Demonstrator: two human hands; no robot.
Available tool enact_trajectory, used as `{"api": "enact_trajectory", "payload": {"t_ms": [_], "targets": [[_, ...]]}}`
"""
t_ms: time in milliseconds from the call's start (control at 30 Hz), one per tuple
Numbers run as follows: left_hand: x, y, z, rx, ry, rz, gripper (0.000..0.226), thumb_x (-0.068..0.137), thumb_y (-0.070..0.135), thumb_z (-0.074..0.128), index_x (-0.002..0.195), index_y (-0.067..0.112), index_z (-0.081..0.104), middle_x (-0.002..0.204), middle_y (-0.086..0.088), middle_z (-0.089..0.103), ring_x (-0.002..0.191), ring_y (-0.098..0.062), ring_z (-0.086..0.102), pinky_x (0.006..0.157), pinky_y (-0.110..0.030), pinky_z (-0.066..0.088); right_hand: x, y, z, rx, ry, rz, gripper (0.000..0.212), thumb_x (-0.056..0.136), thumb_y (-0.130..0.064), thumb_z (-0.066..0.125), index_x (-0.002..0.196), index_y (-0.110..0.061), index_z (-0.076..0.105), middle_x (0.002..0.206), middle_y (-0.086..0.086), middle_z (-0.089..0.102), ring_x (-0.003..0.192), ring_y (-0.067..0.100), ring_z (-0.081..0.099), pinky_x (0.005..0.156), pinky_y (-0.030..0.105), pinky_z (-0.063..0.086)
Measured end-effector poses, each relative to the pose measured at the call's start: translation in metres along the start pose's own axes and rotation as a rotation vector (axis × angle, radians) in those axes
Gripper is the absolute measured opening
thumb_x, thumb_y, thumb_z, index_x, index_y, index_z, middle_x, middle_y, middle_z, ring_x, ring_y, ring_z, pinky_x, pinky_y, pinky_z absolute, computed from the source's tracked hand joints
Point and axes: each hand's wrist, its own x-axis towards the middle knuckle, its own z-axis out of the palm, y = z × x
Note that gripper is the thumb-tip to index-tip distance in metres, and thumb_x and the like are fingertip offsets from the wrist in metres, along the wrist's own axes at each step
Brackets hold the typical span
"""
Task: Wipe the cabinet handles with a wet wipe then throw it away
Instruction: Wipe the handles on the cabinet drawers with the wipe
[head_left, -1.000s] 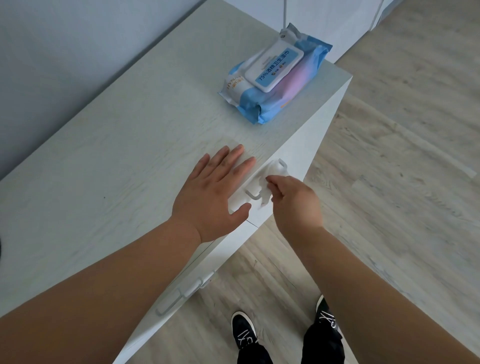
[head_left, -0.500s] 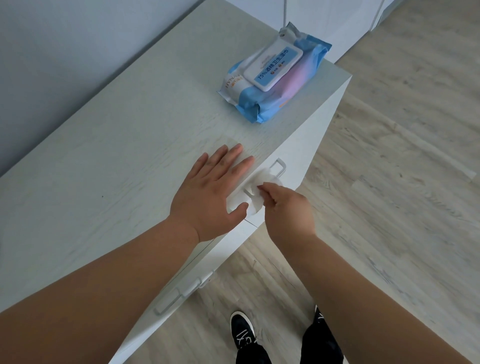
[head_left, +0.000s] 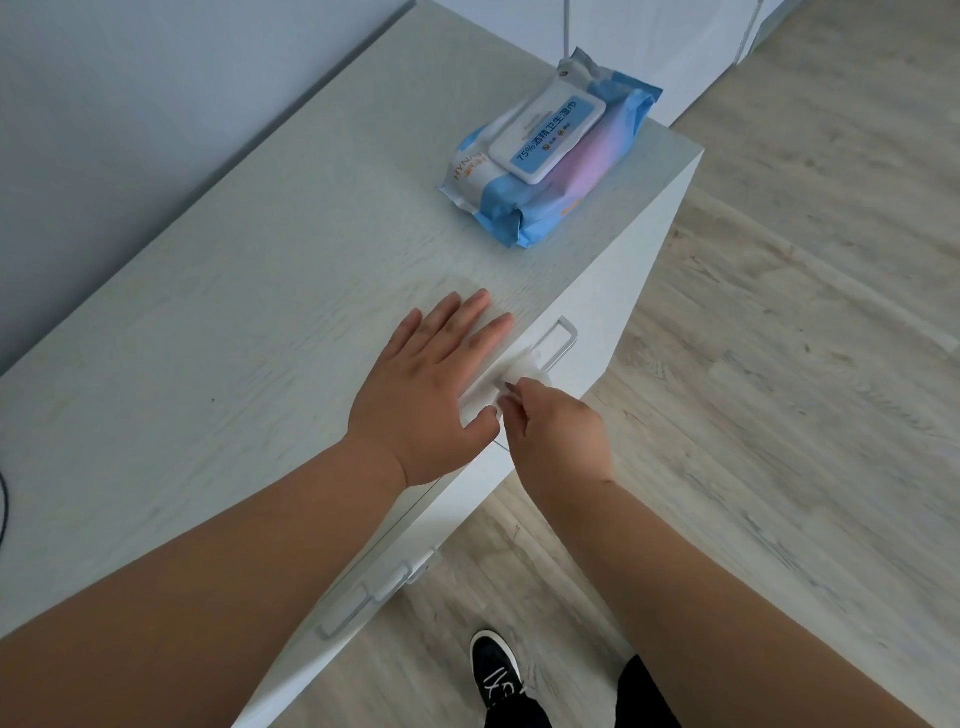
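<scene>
1. Head view: the right hand (head_left: 558, 441) pinches a white wipe (head_left: 524, 371) between fingertips and thumb and presses it around the far handle (head_left: 558, 340) on the cabinet (head_left: 639, 270) front.
2. The left hand (head_left: 431, 395) lies flat and spread on the cabinet top, holding nothing, its thumb at the front edge just beside the wipe.
3. The step in hand looks like wiping the first handle; the bar's right end shows bare beyond the wipe.
4. A second handle (head_left: 374, 597) sits nearer along the same front, untouched by either hand.
5. Next, I judge, the wipe must slide along the rest of the bar, then move to the near handle, with the pinch kept firm.
6. The wipe pack (head_left: 550, 171) rests far right on top, lid closed. No bin is in view.
</scene>
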Motion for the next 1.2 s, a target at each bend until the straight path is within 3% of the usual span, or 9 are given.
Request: {"api": "enact_trajectory", "payload": {"t_ms": [200, 300, 467, 600, 700, 800, 867, 1067, 1200], "targets": [[0.0, -0.001, -0.001, -0.026, 0.004, 0.0, 0.086, 0.084, 0.046, 0.04, 0.166, 0.035, 0.018, 0.175, 0.009, 0.007, 0.162, -0.013, 0.003, 0.131, -0.047, 0.01, 0.003, 0.004, -0.008, -0.003, -0.031, -0.072, 0.02, 0.104, -0.026, 0.059, 0.113, -0.017, 0.075, 0.083, 0.005, 0.074, 0.075, 0.031, 0.067, 0.068, 0.037, 0.054], [0.0, -0.001, -0.001, -0.013, 0.007, 0.013, 0.088, 0.081, 0.043, 0.04, 0.166, 0.034, 0.017, 0.176, 0.008, 0.007, 0.162, -0.014, 0.002, 0.131, -0.048, 0.011, 0.003, 0.011, -0.015, 0.0, 0.0, -0.101, 0.018, 0.102, -0.025, 0.063, 0.112, -0.02, 0.077, 0.084, 0.003, 0.075, 0.075, 0.029, 0.069, 0.068, 0.039, 0.056], [0.0, -0.002, -0.001, -0.024, 0.005, 0.019, 0.089, 0.08, 0.04, 0.04, 0.166, 0.034, 0.018, 0.175, 0.008, 0.008, 0.162, -0.014, 0.003, 0.131, -0.048, 0.011, 0.002, -0.002, -0.002, 0.047, -0.05, 0.054, 0.019, 0.104, -0.031, 0.056, 0.106, -0.02, 0.072, 0.081, -0.002, 0.07, 0.075, 0.025, 0.064, 0.064, 0.032, 0.043], [0.0, -0.002, -0.001, -0.023, 0.004, 0.014, 0.09, 0.079, 0.039, 0.041, 0.166, 0.035, 0.018, 0.175, 0.008, 0.008, 0.162, -0.014, 0.004, 0.13, -0.048, 0.012, 0.002, -0.009, 0.001, 0.051, -0.057, 0.124, 0.025, 0.107, -0.034, 0.051, 0.121, -0.025, 0.07, 0.092, -0.003, 0.073, 0.08, 0.02, 0.062, 0.066, 0.03, 0.04], [0.0, -0.002, -0.002, -0.023, -0.004, 0.01, 0.091, 0.078, 0.037, 0.041, 0.166, 0.035, 0.017, 0.175, 0.009, 0.006, 0.162, -0.013, 0.002, 0.131, -0.047, 0.01, 0.003, -0.002, -0.009, -0.014, -0.054, 0.021, 0.025, 0.106, -0.033, 0.055, 0.124, -0.028, 0.072, 0.098, -0.003, 0.076, 0.087, 0.025, 0.068, 0.074, 0.034, 0.054], [0.0, -0.002, -0.002, -0.005, -0.01, 0.013, 0.092, 0.078, 0.038, 0.04, 0.166, 0.035, 0.015, 0.176, 0.009, 0.005, 0.162, -0.013, 0.0, 0.131, -0.047, 0.01, 0.005, 0.012, -0.019, -0.084, 0.08, -0.175, 0.015, 0.096, -0.022, 0.073, 0.109, -0.025, 0.079, 0.086, -0.002, 0.077, 0.072, 0.028, 0.072, 0.058, 0.034, 0.057], [0.0, -0.001, -0.002, -0.002, -0.005, 0.011, 0.091, 0.079, 0.039, 0.039, 0.166, 0.035, 0.016, 0.176, 0.008, 0.006, 0.162, -0.014, 0.002, 0.131, -0.048, 0.011, 0.004, 0.013, -0.017, -0.106, 0.119, -0.196, 0.013, 0.093, -0.019, 0.076, 0.105, -0.021, 0.079, 0.08, -0.001, 0.075, 0.065, 0.03, 0.07, 0.052, 0.033, 0.056], [0.0, 0.0, -0.004, -0.01, -0.004, 0.004, 0.09, 0.079, 0.04, 0.04, 0.166, 0.036, 0.017, 0.175, 0.009, 0.007, 0.162, -0.012, 0.002, 0.131, -0.047, 0.011, 0.002, -0.018, -0.003, -0.027, -0.144, 0.14, 0.03, 0.11, -0.036, 0.042, 0.124, -0.021, 0.063, 0.098, 0.001, 0.07, 0.09, 0.028, 0.065, 0.072, 0.035, 0.051], [0.001, 0.001, -0.006, -0.039, 0.003, -0.002, 0.087, 0.08, 0.038, 0.038, 0.166, 0.035, 0.022, 0.175, 0.01, 0.01, 0.161, -0.012, 0.006, 0.131, -0.046, 0.011, 0.008, -0.012, -0.013, -0.112, -0.152, 0.041, 0.028, 0.109, -0.037, 0.044, 0.121, -0.022, 0.066, 0.092, 0.002, 0.072, 0.083, 0.029, 0.067, 0.071, 0.036, 0.053]]}}
